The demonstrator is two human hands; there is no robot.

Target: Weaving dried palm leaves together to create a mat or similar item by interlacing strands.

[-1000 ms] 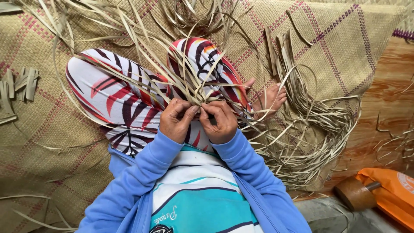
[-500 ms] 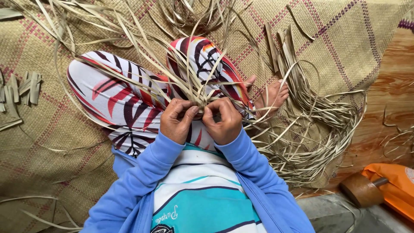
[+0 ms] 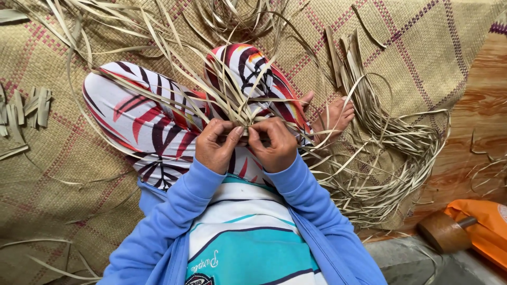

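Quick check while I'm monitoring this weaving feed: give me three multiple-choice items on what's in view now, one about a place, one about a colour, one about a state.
1. Where does the loose pile of dry leaf strips lie?
A. To the person's right, on the woven mat
B. On the orange bag
C. Behind the person

2. What colour are the sleeves?
A. Red
B. Blue
C. Green

3. How are the left hand and right hand placed?
A. Both flat on the mat
B. One raised, one idle
C. Both pinching the gathered strips over the lap

Answers: 1 A, the pile spreads beside the bare foot on the mat. 2 B, both forearms are in blue cloth. 3 C, fingertips of both hands close on the strips.
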